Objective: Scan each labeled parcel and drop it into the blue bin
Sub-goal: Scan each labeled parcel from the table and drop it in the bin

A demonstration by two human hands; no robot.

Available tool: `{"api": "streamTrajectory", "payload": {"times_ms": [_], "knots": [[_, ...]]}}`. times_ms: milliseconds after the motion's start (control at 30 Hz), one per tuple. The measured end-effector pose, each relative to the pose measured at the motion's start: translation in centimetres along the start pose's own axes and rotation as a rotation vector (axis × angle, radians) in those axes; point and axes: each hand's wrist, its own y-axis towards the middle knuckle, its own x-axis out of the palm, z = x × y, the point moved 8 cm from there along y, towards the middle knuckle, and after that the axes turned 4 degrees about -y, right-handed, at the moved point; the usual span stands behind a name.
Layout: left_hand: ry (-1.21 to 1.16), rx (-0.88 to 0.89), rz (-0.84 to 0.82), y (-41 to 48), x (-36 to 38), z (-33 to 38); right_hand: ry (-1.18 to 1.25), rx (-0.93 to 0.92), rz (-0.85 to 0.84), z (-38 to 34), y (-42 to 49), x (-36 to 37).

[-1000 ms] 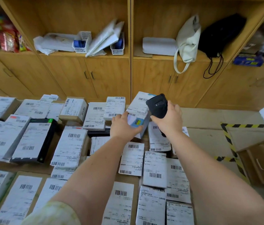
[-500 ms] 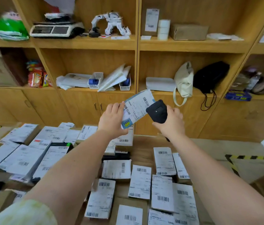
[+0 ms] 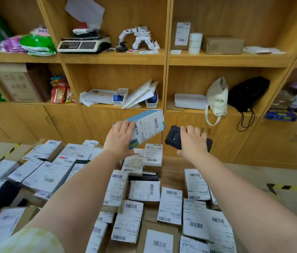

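Note:
My left hand (image 3: 119, 139) grips a light blue parcel (image 3: 148, 127) with a white barcode label, held up above the table with the label tilted toward me. My right hand (image 3: 192, 141) holds a black handheld scanner (image 3: 173, 135) just to the right of that parcel, a short gap between them. Below both hands, several labeled parcels (image 3: 144, 190) cover the wooden table (image 3: 171, 172). No blue bin is in view.
Wooden shelving and cabinets (image 3: 166, 59) stand right behind the table, holding a scale (image 3: 82, 44), a white tote bag (image 3: 217, 97), a black bag (image 3: 248, 94) and small baskets. Yellow-black floor tape (image 3: 290, 188) runs at the right.
My left hand lifted the blue parcel off the pile and raised it. The scanner hand rose alongside and turned flatter. My view tilted upward to the shelves.

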Motion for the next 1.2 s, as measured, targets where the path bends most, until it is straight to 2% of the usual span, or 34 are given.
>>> {"api": "streamTrajectory", "payload": {"times_ms": [367, 633, 700, 833, 967, 1067, 1200], "knots": [[0.025, 0.002, 0.014, -0.6, -0.1, -0.5, -0.030, -0.015, 0.022, -0.5, -0.2, -0.5], [-0.047, -0.026, 0.039, -0.6, 0.4, -0.4, -0.005, 0.023, 0.024, 0.1, 0.3, 0.1], [-0.122, -0.080, 0.058, -1.2, 0.8, -0.4, 0.064, 0.055, 0.008, 0.5, 0.2, 0.3], [-0.390, -0.269, 0.160, -3.8, 1.3, 0.6, 0.400, 0.186, -0.013, 1.7, -1.6, 1.2], [-0.631, -0.463, 0.127, -6.7, 3.0, 1.2, 0.640, 0.286, -0.010, 1.9, -5.3, 3.3], [-0.758, -0.437, 0.106, -8.4, 4.0, 2.4, 0.683, 0.331, 0.028, 0.8, -8.4, 4.8], [-0.780, -0.261, 0.003, -10.2, 5.6, 4.1, 0.771, 0.453, 0.087, -0.6, -13.3, 6.4]]}}
